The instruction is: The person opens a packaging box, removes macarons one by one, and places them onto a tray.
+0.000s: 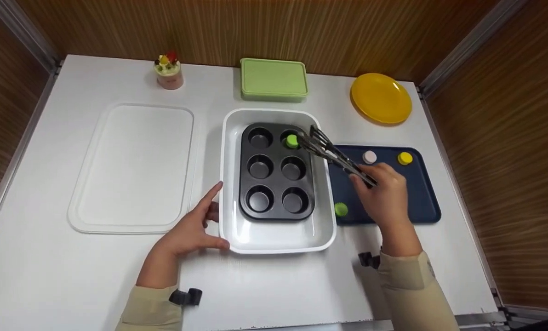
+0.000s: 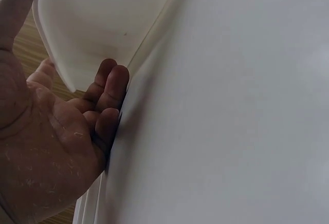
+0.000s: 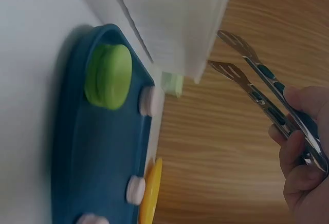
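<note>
My right hand [image 1: 386,195] grips a pair of metal tongs [image 1: 336,154] over the right side of a white tub. In the right wrist view the tongs' tips [image 3: 234,54] stand apart with nothing between them. A green macaron [image 1: 292,141] sits in the far right cup of a dark muffin tin [image 1: 277,181], close beside the tongs. The tin lies inside the white tub [image 1: 278,248]. At the tub's left side is my left hand [image 1: 189,232], with forefinger and thumb spread along its rim; its other fingers [image 2: 115,85] bend loosely by the tub's outer wall.
Right of the tub, a navy tray [image 1: 421,197] bears a green macaron [image 1: 341,209], a pale pink one [image 1: 369,157] and a yellow one [image 1: 405,158]. A white lid [image 1: 136,168] lies at left. Behind stand a dessert cup [image 1: 169,73], green box [image 1: 274,78] and yellow plate [image 1: 381,98].
</note>
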